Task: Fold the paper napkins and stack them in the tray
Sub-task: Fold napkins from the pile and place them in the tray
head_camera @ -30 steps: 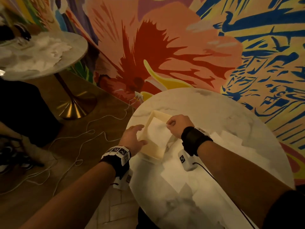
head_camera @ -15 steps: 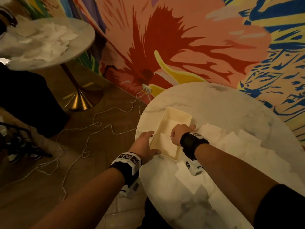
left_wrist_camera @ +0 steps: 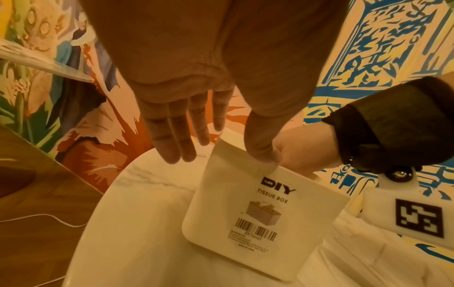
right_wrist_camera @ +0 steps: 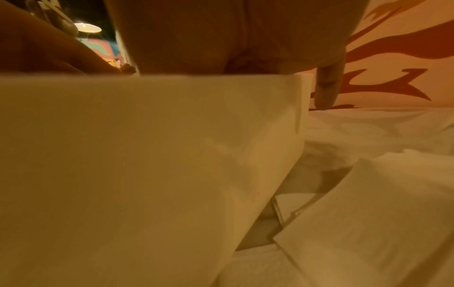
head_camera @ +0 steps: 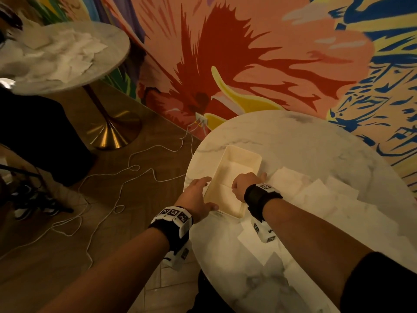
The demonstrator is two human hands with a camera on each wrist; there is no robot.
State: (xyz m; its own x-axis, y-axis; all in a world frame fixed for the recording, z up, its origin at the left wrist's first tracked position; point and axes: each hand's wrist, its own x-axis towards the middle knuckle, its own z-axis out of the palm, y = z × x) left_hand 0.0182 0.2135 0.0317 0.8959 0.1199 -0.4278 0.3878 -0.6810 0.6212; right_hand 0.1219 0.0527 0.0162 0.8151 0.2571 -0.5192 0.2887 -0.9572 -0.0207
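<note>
A cream tray (head_camera: 243,154) stands near the left edge of the round marble table (head_camera: 304,141). A folded white napkin (head_camera: 230,175) lies flat inside it. My left hand (head_camera: 198,195) sits at the tray's left near corner, fingers (left_wrist_camera: 186,126) straight beside the wall and thumb on the rim of the labelled end (left_wrist_camera: 233,194). My right hand (head_camera: 244,185) reaches down into the tray onto the napkin. The tray wall (right_wrist_camera: 147,155) hides its fingertips, and one straight finger (right_wrist_camera: 326,91) hangs outside the right wall. Loose unfolded napkins (head_camera: 311,193) cover the table to the right.
More flat napkins (right_wrist_camera: 368,213) lie against the tray's right side. A second round table (head_camera: 67,50) piled with napkins stands at far left on a gold base (head_camera: 112,134). White cables (head_camera: 126,177) trail over the wooden floor from a wall socket (head_camera: 201,119). The painted wall is close behind.
My right hand has brought the napkin down into the tray and slid toward its near end. My left hand has stayed at the tray's left side.
</note>
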